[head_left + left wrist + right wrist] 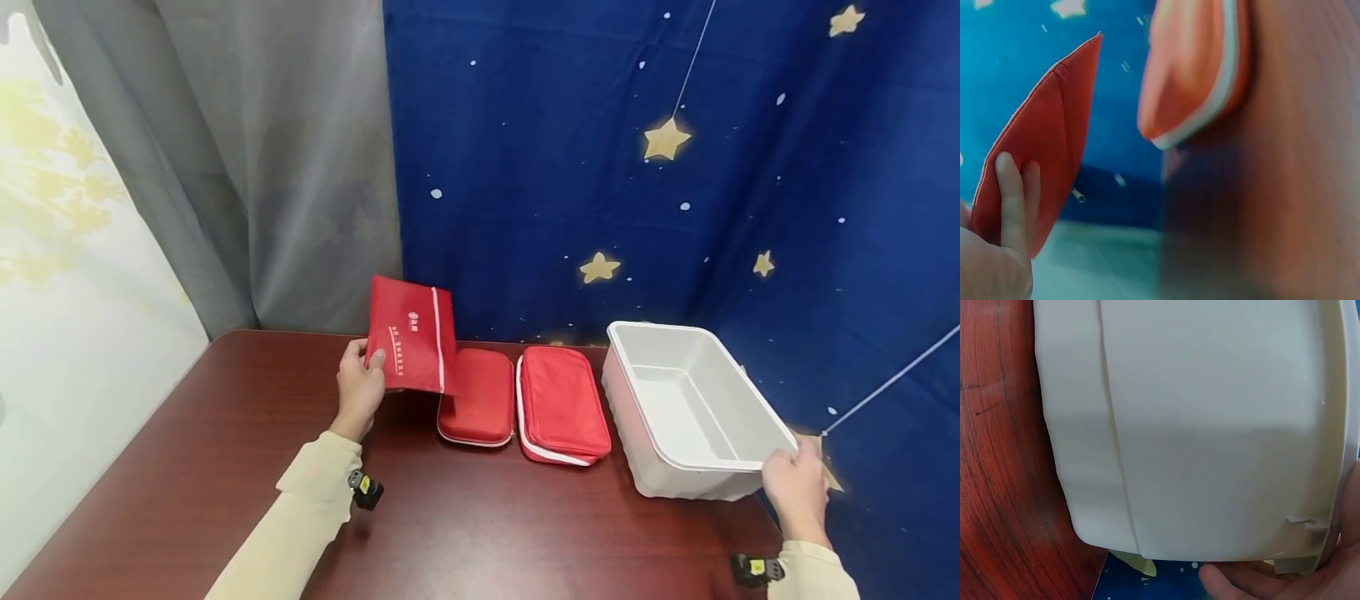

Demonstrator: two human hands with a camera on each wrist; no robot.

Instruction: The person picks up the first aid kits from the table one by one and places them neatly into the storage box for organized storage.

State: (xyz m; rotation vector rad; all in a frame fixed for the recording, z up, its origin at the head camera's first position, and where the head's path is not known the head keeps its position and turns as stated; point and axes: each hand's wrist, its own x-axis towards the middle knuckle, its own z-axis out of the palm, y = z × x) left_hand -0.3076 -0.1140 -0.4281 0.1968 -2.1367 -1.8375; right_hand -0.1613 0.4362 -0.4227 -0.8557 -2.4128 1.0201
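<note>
A flat red zippered pouch (411, 337) with white print and a white zipper line is lifted off the table. My left hand (360, 385) pinches its left edge, thumb on the printed face and fingers (1015, 200) spread along the back. Behind and below it, a red hard-shell case (480, 400) lies on the table, partly covered by the pouch in the head view. To its right sits a red soft case (562, 400) with a white zipper band. My right hand (798, 483) grips the near right corner of a white plastic bin (626, 400), which has nothing inside.
The dark reddish wooden table (450, 533) reaches back to a grey curtain (322, 167) and a blue star-patterned curtain (525, 167). A pale wall (75, 292) borders the table's left side.
</note>
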